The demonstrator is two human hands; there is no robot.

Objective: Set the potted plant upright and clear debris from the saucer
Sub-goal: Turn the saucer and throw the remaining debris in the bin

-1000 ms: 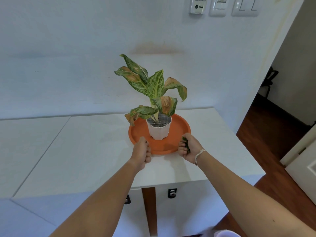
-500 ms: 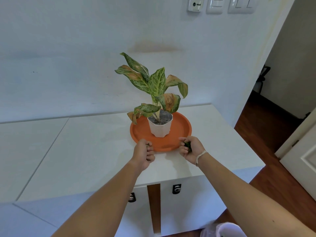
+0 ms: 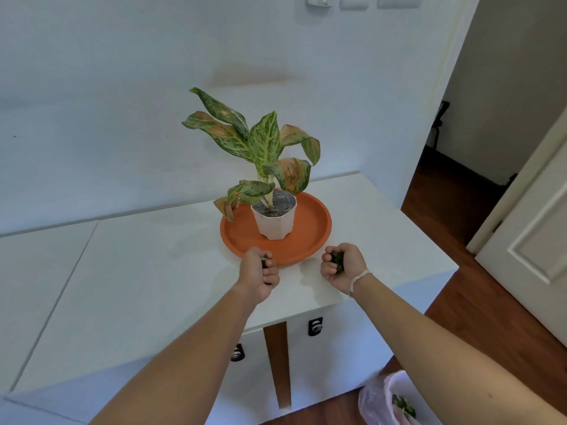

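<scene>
Your left hand (image 3: 258,276) and right hand (image 3: 341,267), each fisted on green leaf debris (image 3: 337,259), have drawn back off the terracotta saucer (image 3: 310,240); potted plant (image 3: 274,217) upright beyond your knuckles; disposal likely remains.

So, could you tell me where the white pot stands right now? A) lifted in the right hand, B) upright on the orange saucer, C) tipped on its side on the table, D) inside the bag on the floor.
B: the white pot stands upright on the orange saucer, while the left hand and the right hand are closed fists in front of the saucer, each gripping green debris.
</scene>
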